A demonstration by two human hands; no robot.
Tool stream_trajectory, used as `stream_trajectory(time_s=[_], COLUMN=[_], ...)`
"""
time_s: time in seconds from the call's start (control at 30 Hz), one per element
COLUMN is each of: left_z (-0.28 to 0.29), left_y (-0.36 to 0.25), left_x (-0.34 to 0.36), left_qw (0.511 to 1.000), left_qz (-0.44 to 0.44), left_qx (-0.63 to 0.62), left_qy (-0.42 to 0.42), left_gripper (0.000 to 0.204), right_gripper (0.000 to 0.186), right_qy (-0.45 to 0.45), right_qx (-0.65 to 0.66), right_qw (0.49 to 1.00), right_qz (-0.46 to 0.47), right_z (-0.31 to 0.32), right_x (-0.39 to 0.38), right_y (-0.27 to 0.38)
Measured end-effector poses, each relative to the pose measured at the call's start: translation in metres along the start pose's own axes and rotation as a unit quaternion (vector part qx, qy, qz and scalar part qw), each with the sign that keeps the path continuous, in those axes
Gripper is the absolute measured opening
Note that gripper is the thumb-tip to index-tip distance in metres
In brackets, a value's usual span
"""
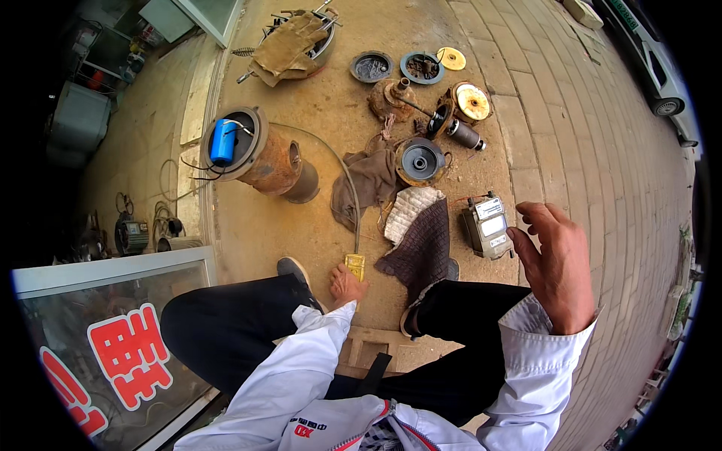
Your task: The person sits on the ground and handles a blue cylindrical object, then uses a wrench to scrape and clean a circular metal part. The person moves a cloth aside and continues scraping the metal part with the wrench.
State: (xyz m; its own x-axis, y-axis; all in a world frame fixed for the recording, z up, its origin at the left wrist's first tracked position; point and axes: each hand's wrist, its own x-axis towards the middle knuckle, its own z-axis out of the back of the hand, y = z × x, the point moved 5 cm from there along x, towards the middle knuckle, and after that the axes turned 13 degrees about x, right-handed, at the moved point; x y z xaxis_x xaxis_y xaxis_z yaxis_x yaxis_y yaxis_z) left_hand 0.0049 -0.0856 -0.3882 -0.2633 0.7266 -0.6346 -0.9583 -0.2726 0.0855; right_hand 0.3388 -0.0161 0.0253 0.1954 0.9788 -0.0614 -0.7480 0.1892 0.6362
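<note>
My left hand (347, 286) is closed around the near end of a small yellow box (355, 264) on the ground between my feet. A long cable (350, 180) runs up from that box toward a rusty motor housing (272, 161). A blue cylinder with wires (223, 141) lies in the housing's open top. My right hand (558, 263) is raised beside a grey-brown meter with a white dial window (486, 227). Its fingers are bent, with a gap between thumb and forefinger and nothing visible in them.
Beyond my feet lie dark cloths (368, 184), a quilted pad (417, 233), a round end cover (420, 161), a rotor (465, 135) and dishes of parts (371, 67). A tub topped with gloves (289, 49) stands farther off. A glass door (113, 346) borders my left; a parked car (654, 68) is far right.
</note>
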Motion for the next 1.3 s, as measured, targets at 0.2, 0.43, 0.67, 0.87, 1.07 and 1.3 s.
stream_trajectory(time_s=[0.2,0.43,0.67,0.87,1.07,1.3], left_z=[0.016,0.109,0.170,0.182,0.139,0.138], left_y=[-0.011,-0.011,0.082,0.117,-0.001,-0.117], left_x=[0.001,0.048,0.130,0.136,0.110,0.117], left_qw=[0.999,0.981,0.931,0.938,0.975,0.964], left_qz=[-0.029,-0.059,-0.065,0.055,-0.169,-0.183], left_qx=[-0.013,0.016,0.181,0.135,-0.016,-0.002], left_qy=[-0.009,-0.183,-0.309,-0.314,-0.143,-0.194], left_gripper=[0.070,0.055,0.047,0.042,0.056,0.091], right_gripper=[0.024,0.024,0.021,0.021,0.020,0.027], right_qy=[0.017,0.037,0.042,0.045,0.069,0.053], right_qx=[-0.010,-0.004,0.000,-0.014,-0.027,-0.045], right_qw=[0.999,0.998,0.998,0.998,0.995,0.997], right_qz=[0.039,0.053,0.054,0.044,0.061,0.031], right_z=[-0.007,-0.009,-0.009,-0.010,-0.015,-0.014], right_x=[0.008,0.009,0.006,0.004,0.011,0.008], right_y=[0.007,0.017,0.013,0.009,0.024,0.011])
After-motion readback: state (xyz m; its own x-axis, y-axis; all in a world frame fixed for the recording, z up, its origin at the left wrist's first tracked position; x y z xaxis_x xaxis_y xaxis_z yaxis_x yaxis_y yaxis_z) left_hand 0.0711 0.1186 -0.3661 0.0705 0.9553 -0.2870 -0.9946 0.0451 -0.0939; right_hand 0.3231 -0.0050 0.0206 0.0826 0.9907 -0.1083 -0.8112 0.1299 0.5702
